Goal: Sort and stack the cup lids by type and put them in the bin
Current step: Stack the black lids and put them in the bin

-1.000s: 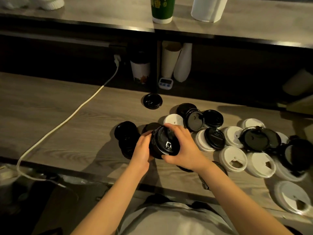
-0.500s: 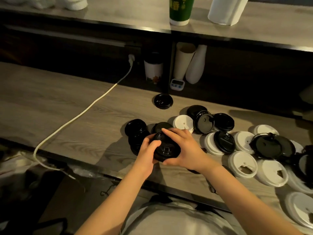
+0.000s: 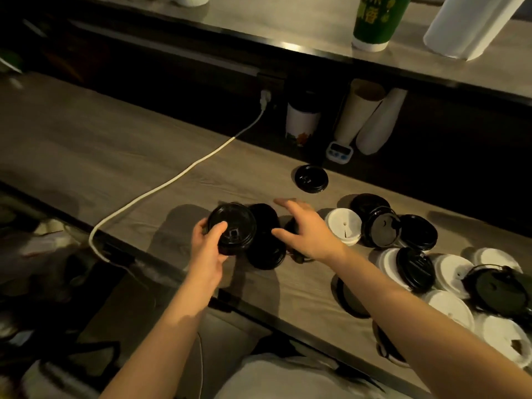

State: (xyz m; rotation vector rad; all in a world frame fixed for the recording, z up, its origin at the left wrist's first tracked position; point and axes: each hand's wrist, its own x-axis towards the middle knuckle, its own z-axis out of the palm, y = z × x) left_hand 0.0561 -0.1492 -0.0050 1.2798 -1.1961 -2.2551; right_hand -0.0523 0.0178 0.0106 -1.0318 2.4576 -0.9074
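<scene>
Head view, left fingers point(image 3: 218, 229) gripping black lid stack point(image 3: 236, 223) — right fingers point(image 3: 288, 205) spread, just beside it

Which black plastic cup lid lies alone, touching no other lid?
The round black plastic lid farthest back on the wooden counter, just before the small white timer. The other black lids are clustered or stacked; the left hand grips one stack.

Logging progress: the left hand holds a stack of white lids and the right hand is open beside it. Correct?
Not quite. The stack in the left hand is black, not white, as the head view shows. The right hand is open beside it, as you said.
</scene>
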